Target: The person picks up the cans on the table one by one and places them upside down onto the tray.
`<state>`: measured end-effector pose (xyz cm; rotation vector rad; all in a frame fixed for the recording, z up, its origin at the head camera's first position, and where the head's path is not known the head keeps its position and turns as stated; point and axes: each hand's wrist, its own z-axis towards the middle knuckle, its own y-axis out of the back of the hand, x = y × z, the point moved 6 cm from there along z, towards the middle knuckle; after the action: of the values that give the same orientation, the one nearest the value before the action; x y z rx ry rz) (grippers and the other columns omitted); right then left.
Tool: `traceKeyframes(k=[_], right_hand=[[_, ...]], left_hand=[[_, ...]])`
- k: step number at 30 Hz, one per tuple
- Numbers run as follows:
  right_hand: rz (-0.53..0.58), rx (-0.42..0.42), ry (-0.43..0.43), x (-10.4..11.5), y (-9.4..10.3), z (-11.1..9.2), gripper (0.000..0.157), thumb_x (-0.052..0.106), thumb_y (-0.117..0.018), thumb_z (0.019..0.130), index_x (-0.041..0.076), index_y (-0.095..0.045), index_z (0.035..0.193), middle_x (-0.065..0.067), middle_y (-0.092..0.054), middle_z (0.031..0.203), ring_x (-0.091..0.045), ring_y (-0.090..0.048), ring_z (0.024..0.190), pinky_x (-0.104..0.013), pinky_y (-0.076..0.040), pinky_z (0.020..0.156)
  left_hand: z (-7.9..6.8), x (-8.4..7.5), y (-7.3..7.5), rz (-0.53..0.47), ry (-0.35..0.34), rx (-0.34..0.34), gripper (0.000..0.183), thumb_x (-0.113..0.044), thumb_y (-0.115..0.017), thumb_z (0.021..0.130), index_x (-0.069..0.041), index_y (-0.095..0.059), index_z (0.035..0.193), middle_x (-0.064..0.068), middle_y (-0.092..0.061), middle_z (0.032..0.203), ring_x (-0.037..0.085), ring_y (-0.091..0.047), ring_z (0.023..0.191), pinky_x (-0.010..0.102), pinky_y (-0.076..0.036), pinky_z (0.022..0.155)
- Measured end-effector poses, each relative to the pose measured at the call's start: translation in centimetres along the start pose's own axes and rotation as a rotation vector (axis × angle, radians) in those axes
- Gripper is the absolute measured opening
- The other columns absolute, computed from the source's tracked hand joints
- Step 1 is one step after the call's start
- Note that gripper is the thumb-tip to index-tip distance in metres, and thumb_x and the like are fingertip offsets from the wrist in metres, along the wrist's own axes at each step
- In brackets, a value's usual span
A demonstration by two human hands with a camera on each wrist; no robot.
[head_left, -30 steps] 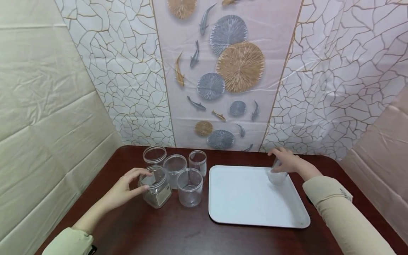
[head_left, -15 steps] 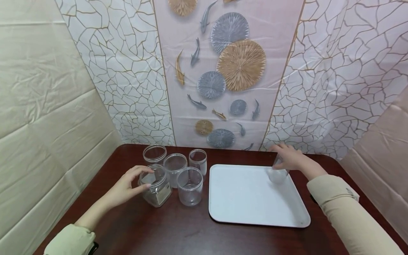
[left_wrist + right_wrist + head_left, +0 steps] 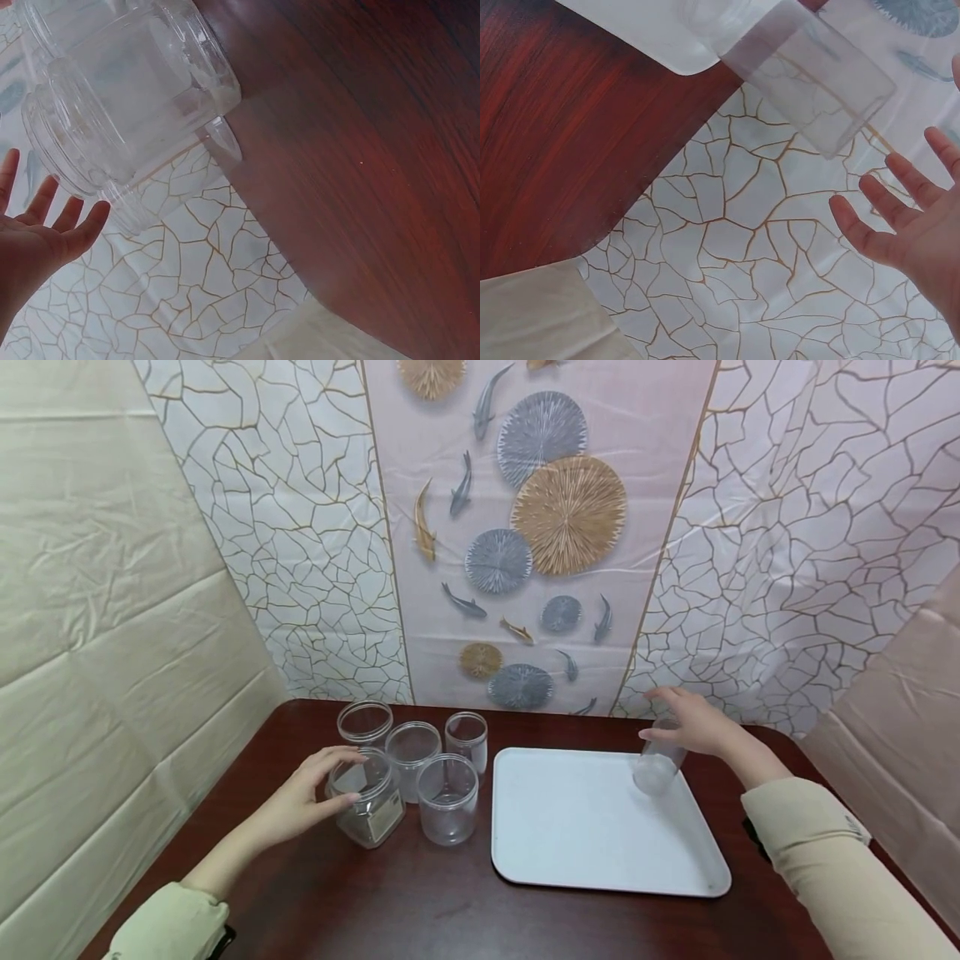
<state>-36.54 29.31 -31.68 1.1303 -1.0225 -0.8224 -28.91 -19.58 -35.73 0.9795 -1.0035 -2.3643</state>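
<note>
On the left of the dark table several clear plastic jars stand close together, open mouths up. My left hand (image 3: pixel 303 797) spreads its fingers and thumb at the rim of a squarish jar (image 3: pixel 371 822) with a pale label; contact there is hard to tell. In the left wrist view, loosely bent fingers (image 3: pixel 67 217) lie near a jar's threaded mouth (image 3: pixel 67 142). A clear cylindrical container (image 3: pixel 660 760) stands on the white tray (image 3: pixel 592 827) at its far right corner, seemingly closed end up. Just above it is my right hand (image 3: pixel 697 722), fingers apart from it in the right wrist view.
A round jar (image 3: pixel 447 814) stands at the front of the group, with a narrower jar (image 3: pixel 467 743) behind it. Patterned cloth (image 3: pixel 517 568) hangs at the table's back edge, and beige cloth walls (image 3: pixel 112 610) rise at both sides.
My right hand has let go of the clear container and risen up and to the right. The container stays on the tray. My left hand has shifted only slightly near the squarish jar.
</note>
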Motion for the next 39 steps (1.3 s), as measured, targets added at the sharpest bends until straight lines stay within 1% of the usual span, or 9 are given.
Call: traceKeyframes(k=[3, 6, 7, 14, 19, 24, 28, 31, 39], right_hand=[[-0.009, -0.024, -0.013, 0.3, 0.4, -0.3, 0.064, 0.033, -0.067, 0.085, -0.001, -0.042, 0.132, -0.032, -0.043, 0.133, -0.053, -0.04, 0.119, -0.068, -0.037, 0.091], [-0.052, -0.034, -0.033, 0.4, 0.4, -0.6, 0.065, 0.037, -0.067, 0.084, 0.001, -0.042, 0.133, -0.031, -0.042, 0.133, -0.055, -0.039, 0.119, -0.072, -0.034, 0.089], [-0.067, -0.035, -0.041, 0.4, 0.4, -0.6, 0.066, 0.039, -0.067, 0.084, 0.002, -0.042, 0.133, -0.031, -0.042, 0.134, -0.056, -0.038, 0.119, -0.074, -0.032, 0.089], [-0.13, -0.097, -0.039, 0.9, 0.8, -0.6, 0.064, 0.038, -0.067, 0.084, 0.005, -0.043, 0.133, -0.028, -0.042, 0.134, -0.054, -0.035, 0.122, -0.073, -0.031, 0.091], [-0.173, -0.142, -0.019, 1.7, 0.9, -0.8, 0.065, 0.038, -0.068, 0.084, 0.006, -0.043, 0.134, -0.026, -0.04, 0.136, -0.052, -0.033, 0.124, -0.072, -0.03, 0.091], [-0.228, -0.24, 0.069, 3.3, 1.2, -1.0, 0.064, 0.036, -0.071, 0.082, 0.009, -0.044, 0.133, -0.024, -0.039, 0.136, -0.049, -0.033, 0.125, -0.07, -0.031, 0.092], [-0.282, -0.327, 0.165, 4.7, 1.1, -1.2, 0.064, 0.036, -0.074, 0.079, 0.01, -0.046, 0.13, -0.021, -0.043, 0.133, -0.045, -0.036, 0.124, -0.067, -0.034, 0.09], [-0.314, -0.354, 0.199, 5.5, 0.7, -1.3, 0.066, 0.038, -0.075, 0.077, 0.009, -0.048, 0.129, -0.02, -0.045, 0.132, -0.043, -0.039, 0.123, -0.065, -0.037, 0.088], [-0.296, -0.34, 0.202, 6.2, 0.3, -1.5, 0.066, 0.038, -0.075, 0.078, 0.007, -0.049, 0.13, -0.018, -0.045, 0.134, -0.041, -0.04, 0.123, -0.064, -0.038, 0.087]], left_hand=[[0.2, 0.1, -0.3, 0.005, 0.037, 0.03, 0.052, -0.012, -0.075, 0.078, -0.008, -0.055, 0.125, 0.018, -0.051, 0.131, 0.031, -0.044, 0.12, 0.041, -0.04, 0.093], [0.4, 0.2, -0.6, 0.012, 0.08, 0.058, 0.058, -0.019, -0.077, 0.077, -0.009, -0.054, 0.129, 0.023, -0.047, 0.136, 0.04, -0.041, 0.123, 0.056, -0.038, 0.095], [0.5, 0.2, -0.7, 0.018, 0.089, 0.062, 0.06, -0.022, -0.078, 0.075, -0.01, -0.054, 0.129, 0.022, -0.046, 0.136, 0.042, -0.04, 0.125, 0.062, -0.034, 0.097], [0.9, 0.2, -1.3, 0.087, 0.121, 0.102, 0.074, -0.037, -0.081, 0.07, -0.016, -0.051, 0.134, 0.022, -0.041, 0.142, 0.042, -0.035, 0.131, 0.063, -0.034, 0.099], [1.4, 0.2, -2.0, 0.207, 0.128, 0.15, 0.084, -0.046, -0.081, 0.067, -0.022, -0.045, 0.139, 0.02, -0.035, 0.148, 0.044, -0.032, 0.134, 0.065, -0.035, 0.099], [2.3, 0.0, -2.5, 0.358, 0.118, 0.21, 0.09, -0.054, -0.077, 0.068, -0.034, -0.033, 0.145, 0.015, -0.024, 0.155, 0.05, -0.026, 0.136, 0.068, -0.031, 0.099], [2.7, -0.1, -2.9, 0.423, 0.113, 0.238, 0.088, -0.057, -0.074, 0.069, -0.034, -0.034, 0.145, 0.014, -0.022, 0.156, 0.051, -0.025, 0.136, 0.068, -0.032, 0.098], [2.9, -0.3, -3.0, 0.445, 0.108, 0.248, 0.087, -0.056, -0.074, 0.07, -0.032, -0.036, 0.144, 0.014, -0.023, 0.155, 0.05, -0.025, 0.137, 0.067, -0.035, 0.097], [3.7, -0.3, -3.3, 0.441, 0.094, 0.264, 0.085, -0.053, -0.076, 0.07, -0.03, -0.038, 0.143, 0.015, -0.029, 0.153, 0.048, -0.025, 0.138, 0.066, -0.035, 0.096]])
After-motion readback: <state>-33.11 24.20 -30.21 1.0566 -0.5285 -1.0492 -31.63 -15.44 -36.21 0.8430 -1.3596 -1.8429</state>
